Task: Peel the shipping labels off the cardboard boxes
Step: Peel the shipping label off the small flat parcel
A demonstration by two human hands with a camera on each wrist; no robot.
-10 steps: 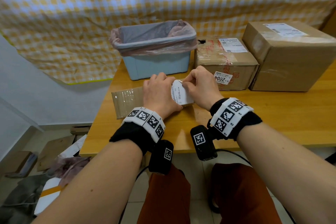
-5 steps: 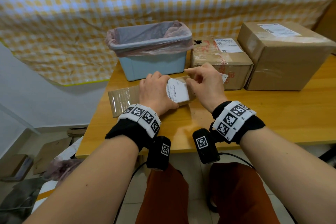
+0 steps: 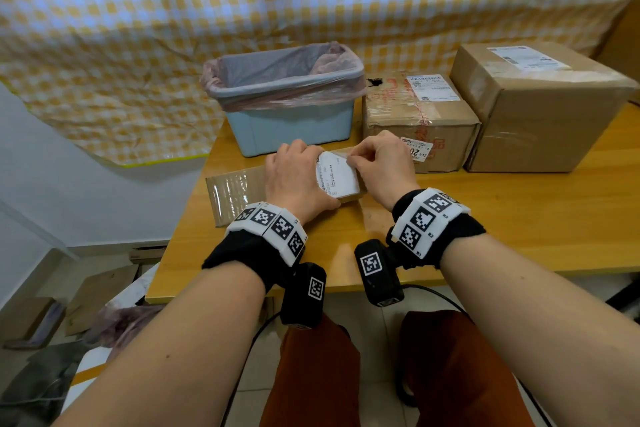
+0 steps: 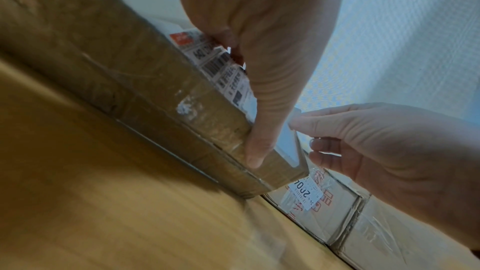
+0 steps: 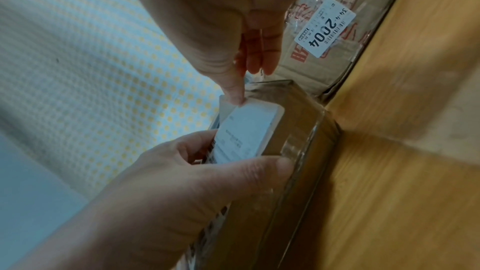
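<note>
Cardboard, the long flat brown taped box point(image 3: 239, 191) at the wooden table point(image 3: 519, 218) edge, lies gripped by the left hand point(image 3: 294, 180). At its one-o'clock corner the right hand point(image 3: 379, 163) pinches the white printed shipping label point(image 3: 337, 177); pulled fast, the paper would likely tear. Behind, a small white sticker point(image 5: 326, 28) reads "34-4-2004".

— What is the bench point(image 3: 519, 218) carrying in front of you?

— It's glossy yellow wood. A flat taped cardboard box point(image 3: 239, 191) lies near its front left corner, and I hold it down there. Behind that stands a pale blue bin point(image 3: 294, 128) with a pink liner.

— And to the right?

— A medium box point(image 3: 419, 114) with red print stands just beside the bin, and the large box point(image 3: 540, 107) stands against it, further right. Both wear white labels on top.

— The floor point(image 3: 45, 288)?

— Cardboard scraps point(image 3: 100, 295) lie on it.
</note>
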